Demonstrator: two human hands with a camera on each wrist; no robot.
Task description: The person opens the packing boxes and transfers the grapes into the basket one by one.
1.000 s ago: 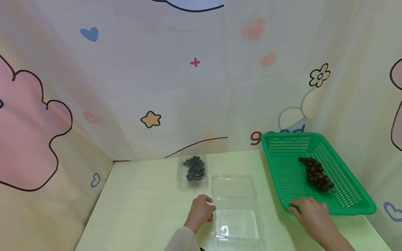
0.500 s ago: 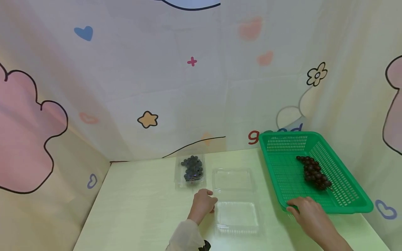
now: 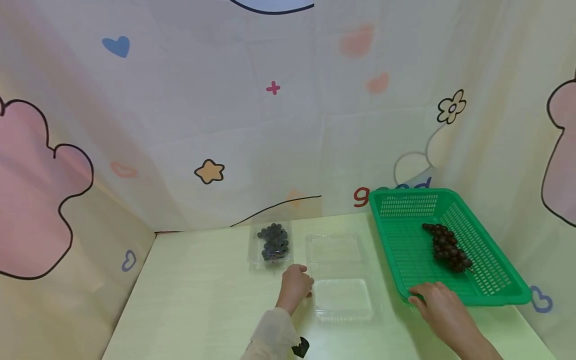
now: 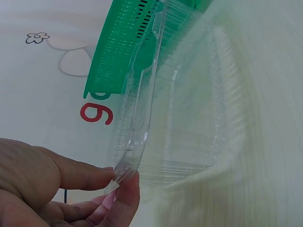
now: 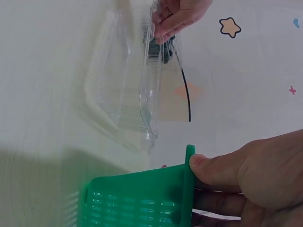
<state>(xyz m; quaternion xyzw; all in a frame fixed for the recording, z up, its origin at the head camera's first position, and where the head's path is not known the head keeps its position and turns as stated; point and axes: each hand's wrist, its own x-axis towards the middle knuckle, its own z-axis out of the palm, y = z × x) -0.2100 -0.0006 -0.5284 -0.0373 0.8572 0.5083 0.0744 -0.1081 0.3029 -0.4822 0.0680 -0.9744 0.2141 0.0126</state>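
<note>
A clear plastic clamshell box (image 3: pixel 343 295) lies unfolded on the table, its lid half beyond its base. My left hand (image 3: pixel 295 287) pinches the box's left edge between thumb and fingers, as the left wrist view shows. On the right, my right hand (image 3: pixel 443 311) grips the near left rim of a green plastic basket (image 3: pixel 411 270); in the right wrist view its thumb (image 5: pixel 201 163) lies on the rim. Inside the basket rests a bunch of dark red grapes (image 3: pixel 447 248).
A second clear box (image 3: pixel 257 260) holding a bunch of black grapes (image 3: pixel 275 242) stands behind my left hand. A patterned curtain (image 3: pixel 270 140) hangs along the back and both sides of the pale table (image 3: pixel 202 285).
My left hand has moved the clear box forward, away from me. My right hand still holds the basket rim, and the whole head view has shifted slightly.
</note>
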